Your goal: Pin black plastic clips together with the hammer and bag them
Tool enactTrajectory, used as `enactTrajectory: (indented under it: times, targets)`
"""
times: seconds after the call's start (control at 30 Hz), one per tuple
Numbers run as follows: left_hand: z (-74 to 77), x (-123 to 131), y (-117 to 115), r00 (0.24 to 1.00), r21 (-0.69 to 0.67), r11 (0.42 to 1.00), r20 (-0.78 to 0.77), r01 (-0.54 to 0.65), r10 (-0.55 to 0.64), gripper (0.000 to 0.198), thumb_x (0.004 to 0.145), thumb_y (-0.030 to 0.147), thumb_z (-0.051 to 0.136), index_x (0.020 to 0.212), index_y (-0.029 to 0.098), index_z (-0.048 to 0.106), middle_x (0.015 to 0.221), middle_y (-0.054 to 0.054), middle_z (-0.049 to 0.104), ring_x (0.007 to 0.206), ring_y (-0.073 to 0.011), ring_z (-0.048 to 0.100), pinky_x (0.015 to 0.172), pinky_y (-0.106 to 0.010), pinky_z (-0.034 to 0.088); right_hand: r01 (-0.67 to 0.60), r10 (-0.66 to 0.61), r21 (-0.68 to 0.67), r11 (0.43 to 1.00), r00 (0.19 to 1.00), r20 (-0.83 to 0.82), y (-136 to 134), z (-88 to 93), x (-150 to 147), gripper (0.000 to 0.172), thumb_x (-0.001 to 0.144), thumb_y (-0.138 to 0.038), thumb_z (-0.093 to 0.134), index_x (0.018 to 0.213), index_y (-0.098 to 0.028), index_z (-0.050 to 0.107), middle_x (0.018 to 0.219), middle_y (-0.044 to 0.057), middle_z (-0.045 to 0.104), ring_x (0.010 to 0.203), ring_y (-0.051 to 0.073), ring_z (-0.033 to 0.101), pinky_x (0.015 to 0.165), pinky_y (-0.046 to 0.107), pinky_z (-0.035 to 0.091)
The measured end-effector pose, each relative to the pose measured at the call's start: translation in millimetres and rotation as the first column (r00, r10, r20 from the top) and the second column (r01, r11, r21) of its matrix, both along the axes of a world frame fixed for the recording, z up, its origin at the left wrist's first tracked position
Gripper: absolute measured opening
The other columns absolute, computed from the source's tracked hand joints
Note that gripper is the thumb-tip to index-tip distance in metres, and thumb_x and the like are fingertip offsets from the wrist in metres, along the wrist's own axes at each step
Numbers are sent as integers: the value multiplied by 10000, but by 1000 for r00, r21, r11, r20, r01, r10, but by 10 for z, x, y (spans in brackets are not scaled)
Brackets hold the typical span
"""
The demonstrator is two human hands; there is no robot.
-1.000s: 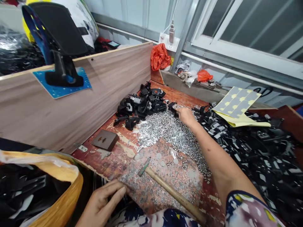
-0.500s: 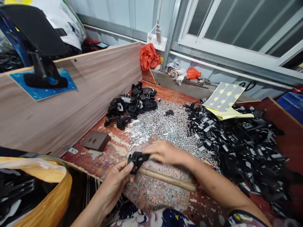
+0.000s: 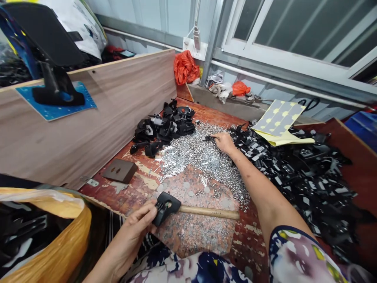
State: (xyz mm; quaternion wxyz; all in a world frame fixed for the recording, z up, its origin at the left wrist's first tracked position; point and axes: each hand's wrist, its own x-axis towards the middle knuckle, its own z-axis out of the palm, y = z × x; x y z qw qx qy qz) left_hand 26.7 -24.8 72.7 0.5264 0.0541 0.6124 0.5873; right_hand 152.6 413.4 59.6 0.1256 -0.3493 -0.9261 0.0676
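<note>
My left hand [image 3: 140, 220] is closed on the edge of a black plastic bracket [image 3: 167, 204] with a hole in it, held low over the stone slab [image 3: 200, 236]. Behind the bracket, a wooden handle [image 3: 212, 212] lies across the slab; whatever its left end joins is hidden. My right hand [image 3: 224, 142] is stretched far out over a heap of shiny metal pins [image 3: 203, 157]. Its fingertips pinch a small black plastic piece [image 3: 207, 138] at the top of that heap.
Black plastic parts [image 3: 165, 127] are piled left of the pins, and a larger heap of black pieces [image 3: 297, 181] spreads on the right under yellow-grey sticker sheets [image 3: 278, 120]. A brown block [image 3: 120, 171] sits near the wooden partition [image 3: 118, 110]. A yellow bag [image 3: 70, 236] stands at lower left.
My right hand has left the bracket and moved forward to the small black piece on the pins. My left hand has shifted slightly left and down, with the bracket turned in it.
</note>
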Motion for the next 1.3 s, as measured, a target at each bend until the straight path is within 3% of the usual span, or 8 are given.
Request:
enactTrajectory:
  times: [0.1,0.3,0.47,0.57,0.63,0.73,0.87,1.3]
  targets:
    - [11,46,11,1000,16,999,10,29,-29,401,614,554,893,769,196,803,1317,-81,624,796,-167,527,600,-253,435,45,-43,48,998,998,-48,-108,-17,13,395,916,-159,478,1199,-159,753,1227,95,742,1171,238,608,1061,365,428]
    - [-75,118,-47,999,63,997,25,41,-42,396,662,562,866,804,198,800,1212,-76,643,791,-163,519,623,-246,442,-25,33,81,996,994,-103,-336,9,-176,275,890,-223,580,1055,-214,799,1031,85,778,1038,251,618,1088,451,363]
    - [-100,85,-127,1000,93,996,-3,14,-14,360,695,528,862,711,181,770,1171,-64,639,914,-199,568,700,-255,460,-45,63,76,996,965,-253,-589,242,-266,357,972,-192,443,1138,-154,757,1197,120,732,1127,223,620,1060,410,430]
    - [-55,63,-110,999,95,995,-32,-9,12,329,702,495,866,739,178,786,1192,-76,628,908,-193,565,671,-241,459,-41,65,66,997,909,-412,-1058,383,-113,404,994,-199,400,1284,-173,680,1273,92,704,1182,187,623,1074,401,462]
    - [-16,82,-53,999,119,993,-48,-8,14,301,705,463,871,759,176,796,1229,-79,603,842,-159,539,611,-216,445,-124,112,16,992,818,-564,-1532,409,44,306,952,-222,515,1170,-225,730,1179,50,746,1135,193,660,1101,454,464]
    - [35,173,77,999,197,980,-26,38,-34,284,695,438,881,770,175,804,1249,-74,562,803,-135,527,602,-212,486,-341,219,-91,936,763,-608,-2275,335,252,174,912,-205,599,972,-263,752,943,-13,776,869,164,711,1144,559,419]
    - [68,347,216,995,307,948,35,78,-93,275,696,421,885,775,172,801,1116,-70,575,798,-141,547,654,-247,565,-360,209,-113,926,737,-643,-2868,197,388,199,921,-141,577,1003,-243,727,925,6,766,892,168,708,1192,600,333]
    - [-24,432,71,978,338,918,-43,206,-204,247,776,416,831,841,179,801,1086,-49,564,702,-104,617,612,-217,564,-343,170,-95,934,664,-728,-3218,100,562,244,895,-89,586,1021,-258,707,908,-2,765,896,178,715,1189,588,317]
